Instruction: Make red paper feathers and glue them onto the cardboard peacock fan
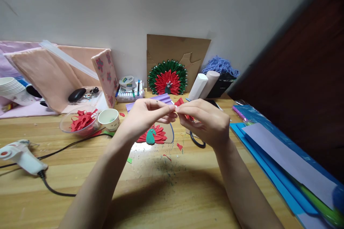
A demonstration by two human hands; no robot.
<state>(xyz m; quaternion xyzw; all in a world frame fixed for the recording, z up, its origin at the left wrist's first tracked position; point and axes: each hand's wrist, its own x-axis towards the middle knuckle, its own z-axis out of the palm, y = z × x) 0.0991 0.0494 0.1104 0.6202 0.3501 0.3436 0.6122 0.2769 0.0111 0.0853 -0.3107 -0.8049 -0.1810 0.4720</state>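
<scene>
My left hand (146,114) and my right hand (205,121) meet above the wooden desk (150,193), fingertips pinched together on a small red paper piece (179,102). Under the hands lies a half-made paper peacock (153,136) with red feathers and a teal body. Black scissors (197,141) lie beneath my right hand. A finished red and green paper peacock (168,77) leans against cardboard (177,50) at the wall.
A white glue gun (20,155) with its black cord lies at the left. A clear bowl of red paper cutouts (79,121) and a paper cup (109,118) stand left of my hands. Blue and lilac paper sheets (282,157) cover the right side. Markers (129,93) and two white tubes (202,84) stand at the back.
</scene>
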